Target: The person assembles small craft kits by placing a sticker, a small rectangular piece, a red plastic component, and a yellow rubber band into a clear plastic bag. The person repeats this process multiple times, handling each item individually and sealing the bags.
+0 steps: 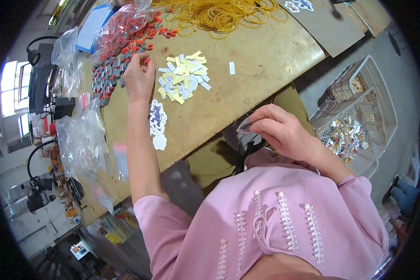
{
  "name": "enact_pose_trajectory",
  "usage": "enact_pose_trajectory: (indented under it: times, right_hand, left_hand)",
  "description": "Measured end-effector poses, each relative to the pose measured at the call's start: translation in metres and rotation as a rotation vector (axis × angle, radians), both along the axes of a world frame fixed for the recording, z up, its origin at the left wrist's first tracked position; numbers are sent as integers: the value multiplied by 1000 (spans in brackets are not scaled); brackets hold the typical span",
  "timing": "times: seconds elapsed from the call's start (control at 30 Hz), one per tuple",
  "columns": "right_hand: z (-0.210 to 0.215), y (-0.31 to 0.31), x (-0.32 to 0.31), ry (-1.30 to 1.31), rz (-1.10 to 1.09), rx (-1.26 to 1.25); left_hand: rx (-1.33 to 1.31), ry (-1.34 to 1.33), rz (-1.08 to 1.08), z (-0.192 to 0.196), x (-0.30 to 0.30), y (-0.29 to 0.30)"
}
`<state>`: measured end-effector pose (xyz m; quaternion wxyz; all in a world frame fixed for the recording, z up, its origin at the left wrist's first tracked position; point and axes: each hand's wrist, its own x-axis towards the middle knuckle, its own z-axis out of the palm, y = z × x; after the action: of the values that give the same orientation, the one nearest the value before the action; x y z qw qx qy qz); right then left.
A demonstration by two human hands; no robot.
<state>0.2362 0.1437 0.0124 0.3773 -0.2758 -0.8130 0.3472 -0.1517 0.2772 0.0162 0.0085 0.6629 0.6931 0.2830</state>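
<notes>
My left hand (140, 78) reaches to the edge of a spread of small grey pieces with red tips (108, 77). Its fingers are bent together among them, and red shows at the fingertips; what they pinch, if anything, is hard to make out. Just right of it lies a heap of small yellow and white strips (184, 77). Near my lap, off the table's front edge, my right hand (279, 129) pinches a small clear plastic bag (244, 126) between thumb and fingers. White cut-outs with dark blue prints (157, 119) lie beside my left forearm.
Yellow rubber bands (219, 16) lie loosely piled at the far side of the table (247, 88). One white strip (232, 68) sits apart. Clear plastic bags (81, 144) cover the left edge. On my right, a plastic crate (389, 119) holds shiny foil packets (345, 137).
</notes>
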Motion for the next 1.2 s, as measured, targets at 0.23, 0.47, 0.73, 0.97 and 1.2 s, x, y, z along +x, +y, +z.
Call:
enact_pose_trajectory:
  times: [0.23, 0.47, 0.73, 0.97, 1.2]
  right_hand:
    - [2, -7, -10, 9, 19, 8]
    - [1, -10, -16, -37, 39, 0]
    - [0, -9, -22, -50, 51, -4]
    - [-4, -13, -24, -59, 67, -23]
    - [1, -9, -22, -62, 70, 2]
  left_hand:
    - [-85, -1051, -59, 12, -15, -16]
    - [-147, -1217, -105, 23, 0, -43]
    - [99, -779, -140, 41, -27, -45]
    - [67, -462, 21, 29, -40, -48]
    - [-165, -95, -105, 13, 1, -39]
